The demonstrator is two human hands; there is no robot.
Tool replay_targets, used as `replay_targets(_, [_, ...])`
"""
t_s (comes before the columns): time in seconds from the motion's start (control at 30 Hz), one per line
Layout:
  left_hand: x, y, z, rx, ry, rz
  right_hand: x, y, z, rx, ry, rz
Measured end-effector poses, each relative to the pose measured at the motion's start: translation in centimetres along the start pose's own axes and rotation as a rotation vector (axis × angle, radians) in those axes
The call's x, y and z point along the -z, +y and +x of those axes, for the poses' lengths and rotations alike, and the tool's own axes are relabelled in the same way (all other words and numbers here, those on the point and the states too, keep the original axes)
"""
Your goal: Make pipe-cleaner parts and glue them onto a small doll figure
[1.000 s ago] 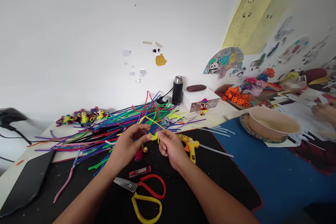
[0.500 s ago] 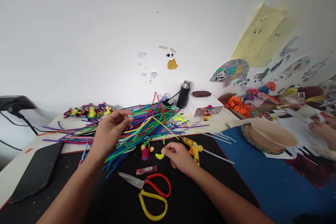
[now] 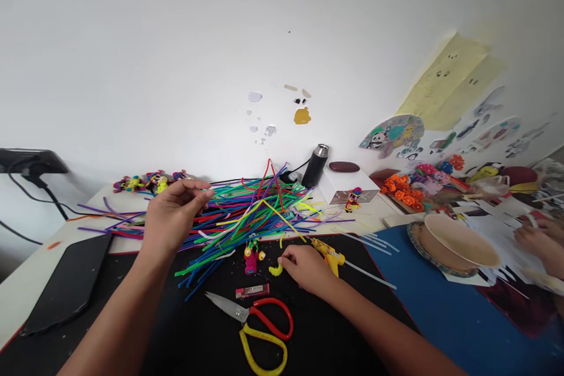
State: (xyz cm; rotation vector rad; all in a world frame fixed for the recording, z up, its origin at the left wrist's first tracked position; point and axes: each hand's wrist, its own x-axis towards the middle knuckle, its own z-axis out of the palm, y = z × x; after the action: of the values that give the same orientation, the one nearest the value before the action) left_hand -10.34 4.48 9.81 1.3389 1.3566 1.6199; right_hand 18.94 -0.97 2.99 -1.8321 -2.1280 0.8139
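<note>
My left hand [image 3: 174, 214] is raised at the left of the pipe cleaner pile [image 3: 238, 223], thumb and index finger pinched together. Whatever sits between those fingertips is too small to make out. Low over the black mat [image 3: 185, 335], my right hand [image 3: 304, 267] has its fingertips closed at the end of a short, curled yellow pipe cleaner [image 3: 275, 271]. Left of that piece stands a small pink figure [image 3: 251, 261] with yellow and green parts. A yellow glue gun [image 3: 328, 255] with a clear glue stick lies just beyond my right hand.
Scissors [image 3: 240, 311] with red and yellow handles lie in front, below a red lighter [image 3: 252, 291]. A dark flat pad [image 3: 68, 285] is at left. Behind are a black flask [image 3: 315, 167] and white box [image 3: 348, 182]. At right are a bowl [image 3: 460, 241] and another person's hands [image 3: 540, 241].
The view has shifted slightly, so everything sits a little lower and further right. My left hand has moved slightly left and back from the pile. My right hand stays at the yellow piece.
</note>
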Motion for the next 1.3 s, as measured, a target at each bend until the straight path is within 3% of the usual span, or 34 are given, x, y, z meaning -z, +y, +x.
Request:
replay_targets(0.2, [0.4,-0.4,0.4,0.026,0.010,0.061,0.2,0.1,0.4,0.041,0.003,-0.089])
replay_targets(0.37, [0.1,-0.9,0.4,0.035,-0.054,0.076,0.4,0.0,0.6,0.060,0.008,-0.131])
replay_targets(0.6, [-0.1,-1.5,0.6,0.053,-0.114,0.133,2.8,0.6,2.2,0.098,0.115,-0.051])
replay_targets(0.77, [-0.4,-3.3,0.9,0.024,-0.217,0.509,5.0,2.2,4.9,0.061,0.221,0.083])
replay_targets(0.9, [-1.3,-5.5,0.7,-0.049,-0.375,0.732,5.6,2.7,6.8,0.058,0.229,0.102])
replay_targets(1.07, [-2.7,-8.1,-0.2,-0.227,-0.417,0.825,4.6,0.2,8.4,0.133,0.180,0.054])
replay_targets(1.3, [-3.4,-10.0,-0.8,-0.268,-0.457,0.892,1.6,-4.5,10.7,0.255,0.134,-0.104])
